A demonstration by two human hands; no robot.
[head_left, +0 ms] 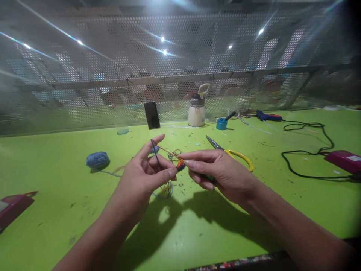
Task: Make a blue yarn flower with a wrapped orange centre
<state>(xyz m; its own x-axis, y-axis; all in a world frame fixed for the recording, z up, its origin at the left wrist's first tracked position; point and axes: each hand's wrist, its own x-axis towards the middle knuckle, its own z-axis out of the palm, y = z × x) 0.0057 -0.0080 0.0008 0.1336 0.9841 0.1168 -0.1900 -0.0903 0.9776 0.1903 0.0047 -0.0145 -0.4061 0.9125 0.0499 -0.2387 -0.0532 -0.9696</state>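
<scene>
A bright green table (70, 180) fills the lower view, closed off at the back by a perforated metal screen (113, 56). On the right lie a black cable (307, 152) in loose loops and a magenta box (342, 160) at the table's edge; a dark red box (12, 207) sits at the far left. Along the screen stand a cream bottle with a looped handle (196, 113), a dark phone (152, 115) leaning upright, a blue glue gun (267, 116) and a small blue cup (221, 123). Yellow-handled scissors (231, 152) lie just behind the right hand (222, 171), and a ball of blue yarn (97, 159) rests well to the left of the left hand (143, 177). Both hands are raised above the middle of the table and meet fingertip to fingertip. The left hand is closed in a pinch, thumb forward, with a dark cord (154, 150) looped over its raised forefinger. The right hand pinches narrowly with thumb and forefinger on a small orange and blue knotted piece (181, 164), which sits right between the two hands' fingertips. A thin orange strand (166, 150) runs from it up to the left forefinger. Loose coloured threads (167, 190) hang below the left hand onto the table.
</scene>
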